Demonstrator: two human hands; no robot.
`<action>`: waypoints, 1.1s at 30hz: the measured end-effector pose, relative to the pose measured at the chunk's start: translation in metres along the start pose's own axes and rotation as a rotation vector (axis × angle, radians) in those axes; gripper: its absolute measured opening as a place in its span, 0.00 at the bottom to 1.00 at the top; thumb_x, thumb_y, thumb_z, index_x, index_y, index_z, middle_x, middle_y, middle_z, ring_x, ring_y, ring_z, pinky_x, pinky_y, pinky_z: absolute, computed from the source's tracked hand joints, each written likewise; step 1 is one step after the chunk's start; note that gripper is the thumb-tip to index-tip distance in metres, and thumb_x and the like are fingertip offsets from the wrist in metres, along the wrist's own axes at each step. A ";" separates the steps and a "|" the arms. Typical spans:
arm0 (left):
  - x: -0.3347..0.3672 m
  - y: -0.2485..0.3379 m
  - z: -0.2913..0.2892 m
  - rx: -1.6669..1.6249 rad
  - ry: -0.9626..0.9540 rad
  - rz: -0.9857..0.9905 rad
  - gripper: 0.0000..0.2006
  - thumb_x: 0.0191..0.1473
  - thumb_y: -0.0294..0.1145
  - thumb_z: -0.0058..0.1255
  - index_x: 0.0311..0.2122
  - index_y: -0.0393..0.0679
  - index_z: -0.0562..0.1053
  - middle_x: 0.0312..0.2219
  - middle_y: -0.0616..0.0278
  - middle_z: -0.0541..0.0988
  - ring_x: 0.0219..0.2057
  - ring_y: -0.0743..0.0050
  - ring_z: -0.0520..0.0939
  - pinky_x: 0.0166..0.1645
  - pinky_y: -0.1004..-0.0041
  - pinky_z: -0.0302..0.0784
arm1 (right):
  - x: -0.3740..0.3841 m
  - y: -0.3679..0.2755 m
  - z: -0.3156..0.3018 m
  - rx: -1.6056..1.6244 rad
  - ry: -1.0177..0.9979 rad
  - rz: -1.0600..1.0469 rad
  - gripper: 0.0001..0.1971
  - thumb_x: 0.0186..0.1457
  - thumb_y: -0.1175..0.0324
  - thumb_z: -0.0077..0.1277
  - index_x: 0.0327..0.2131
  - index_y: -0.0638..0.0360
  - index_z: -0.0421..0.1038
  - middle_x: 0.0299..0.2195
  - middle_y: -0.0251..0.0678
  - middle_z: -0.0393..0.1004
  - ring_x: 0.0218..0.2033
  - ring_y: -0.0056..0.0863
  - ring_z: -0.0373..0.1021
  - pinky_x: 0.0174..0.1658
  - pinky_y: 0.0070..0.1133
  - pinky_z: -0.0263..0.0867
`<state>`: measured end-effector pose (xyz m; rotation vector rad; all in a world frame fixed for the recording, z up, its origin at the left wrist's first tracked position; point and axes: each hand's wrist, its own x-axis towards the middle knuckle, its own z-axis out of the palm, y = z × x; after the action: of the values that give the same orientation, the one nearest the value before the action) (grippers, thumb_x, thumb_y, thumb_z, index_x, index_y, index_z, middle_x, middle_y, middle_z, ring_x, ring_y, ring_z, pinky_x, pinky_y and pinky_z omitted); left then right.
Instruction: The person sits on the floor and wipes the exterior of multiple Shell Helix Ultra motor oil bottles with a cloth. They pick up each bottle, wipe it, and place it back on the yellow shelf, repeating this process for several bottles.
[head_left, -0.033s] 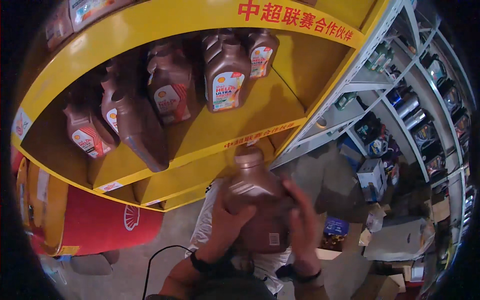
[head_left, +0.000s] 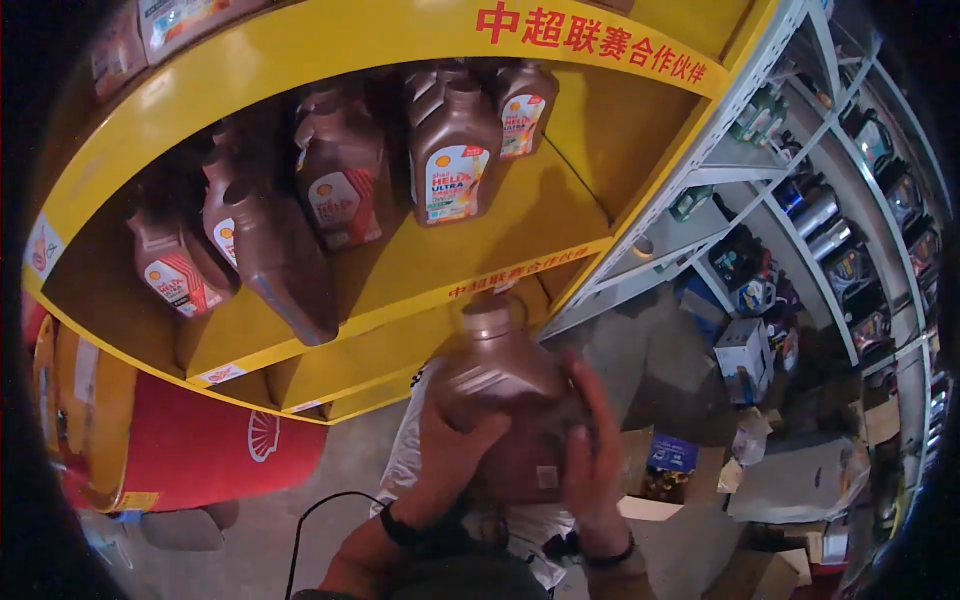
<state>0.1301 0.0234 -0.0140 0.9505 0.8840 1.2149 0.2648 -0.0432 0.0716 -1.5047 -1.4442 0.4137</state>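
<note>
A large brown plastic motor oil bottle (head_left: 530,425) stands upright in front of me, its cap end toward the shelf. My left hand (head_left: 450,450) wraps round its left side, the thumb lying across the front. Against the opposite side rests my right hand (head_left: 596,450), its fingers pointing up along the bottle. A small pale square label shows low on the bottle. Several similar brown bottles stand on the yellow shelf (head_left: 400,290) beyond; one unlabelled-looking bottle (head_left: 285,270) there sits turned, near the shelf's front edge.
A red drum (head_left: 200,430) stands lower left. Beside my left arm curves a black cable (head_left: 295,540). White sheeting (head_left: 405,455) lies beneath my hands. To the right are an open carton (head_left: 640,490), a white box (head_left: 745,360) and grey racks (head_left: 800,235) of containers.
The bottle has turned and shifted slightly. My right hand has moved a little left along it, while my left hand keeps nearly the same place.
</note>
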 end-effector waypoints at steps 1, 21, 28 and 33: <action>-0.003 0.007 0.000 -0.004 0.048 0.004 0.36 0.40 0.35 0.67 0.55 0.40 0.63 0.48 0.58 0.72 0.50 0.69 0.73 0.54 0.67 0.71 | -0.008 -0.002 0.009 -0.033 0.023 0.002 0.25 0.64 0.63 0.33 0.59 0.69 0.55 0.56 0.50 0.64 0.59 0.42 0.60 0.61 0.30 0.53; -0.003 0.040 0.008 -0.727 -0.234 -0.594 0.33 0.59 0.58 0.42 0.60 0.42 0.59 0.54 0.55 0.69 0.54 0.59 0.72 0.59 0.61 0.68 | -0.051 0.052 0.016 0.718 0.084 0.590 0.21 0.62 0.63 0.41 0.56 0.59 0.59 0.53 0.42 0.66 0.53 0.34 0.65 0.57 0.29 0.60; 0.002 0.048 0.016 -0.761 -0.302 -0.640 0.36 0.58 0.64 0.36 0.61 0.44 0.57 0.56 0.54 0.67 0.56 0.59 0.70 0.61 0.60 0.64 | -0.038 0.004 0.010 0.802 0.643 0.043 0.14 0.53 0.62 0.51 0.41 0.56 0.64 0.41 0.38 0.67 0.42 0.32 0.67 0.49 0.31 0.66; -0.005 0.054 0.029 -0.739 -0.283 -0.567 0.36 0.58 0.65 0.35 0.61 0.45 0.57 0.55 0.53 0.68 0.56 0.57 0.70 0.61 0.59 0.64 | -0.036 -0.002 0.020 -0.313 0.433 -0.346 0.12 0.43 0.70 0.55 0.34 0.52 0.67 0.35 0.38 0.64 0.37 0.34 0.63 0.40 0.29 0.61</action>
<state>0.1377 0.0205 0.0467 0.2272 0.3729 0.7818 0.2393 -0.0680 0.0506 -1.4317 -1.4176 -0.3452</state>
